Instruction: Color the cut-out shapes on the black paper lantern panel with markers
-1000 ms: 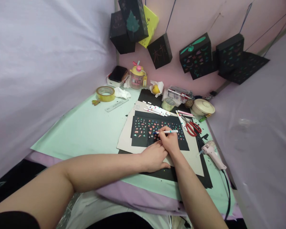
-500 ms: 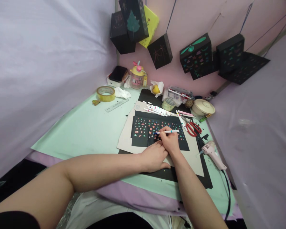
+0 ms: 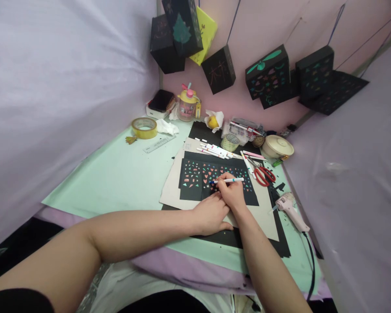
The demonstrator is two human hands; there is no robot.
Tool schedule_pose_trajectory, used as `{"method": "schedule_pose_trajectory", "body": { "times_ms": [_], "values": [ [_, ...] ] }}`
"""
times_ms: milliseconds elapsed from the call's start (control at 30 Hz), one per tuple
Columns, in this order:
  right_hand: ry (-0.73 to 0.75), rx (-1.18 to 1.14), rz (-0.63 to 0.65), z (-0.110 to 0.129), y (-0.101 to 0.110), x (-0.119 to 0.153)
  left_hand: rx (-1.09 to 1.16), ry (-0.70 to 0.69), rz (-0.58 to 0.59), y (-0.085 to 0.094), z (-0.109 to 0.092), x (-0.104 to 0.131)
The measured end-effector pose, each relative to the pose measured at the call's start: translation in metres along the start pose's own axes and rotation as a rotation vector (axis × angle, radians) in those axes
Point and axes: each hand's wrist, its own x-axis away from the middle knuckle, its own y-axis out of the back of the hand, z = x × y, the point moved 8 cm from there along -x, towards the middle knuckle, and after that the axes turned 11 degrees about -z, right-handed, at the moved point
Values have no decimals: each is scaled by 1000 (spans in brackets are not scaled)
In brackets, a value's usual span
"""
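Pinched in my right hand [image 3: 231,191] is a white marker pen [image 3: 232,180] with a blue end. Its tip meets the black card [image 3: 190,193], which bears rows of small coloured hearts, stars and triangles. My left hand [image 3: 213,214] lies flat, fingers out, across the card's lower edge, its fingertips against my right hand. Under the black card is a pale grey board [image 3: 267,217], with more black sheets [image 3: 217,241] beneath it. Several white marker pens [image 3: 213,151] lie just beyond the card.
Red-handled scissors [image 3: 264,176] and a pink glue gun [image 3: 292,212] lie on the right. A tape roll [image 3: 144,128] and clear ruler [image 3: 159,144] are at left. Behind stand a yellow-lidded cup [image 3: 187,106] and a cream bowl [image 3: 278,147]. Black paper boxes [image 3: 219,69] hang above.
The marker's tip has shifted very slightly left over the card with my right hand. My left hand stays where it was.
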Motion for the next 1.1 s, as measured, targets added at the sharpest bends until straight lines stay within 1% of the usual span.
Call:
{"method": "schedule_pose_trajectory", "body": {
  "times_ms": [133, 433, 733, 1100],
  "values": [
    [-2, -2, 6, 0, 0, 0, -4, 6, 14, 0, 0, -1],
    [-8, 2, -4, -1, 1, 0, -8, -13, -13, 0, 0, 0],
    [5, 23, -17, 0, 1, -1, 1, 4, -5, 0, 0, 0],
    [4, 30, 5, 0, 0, 0, 1, 0, -25, -1, 0, 0]
  ]
}}
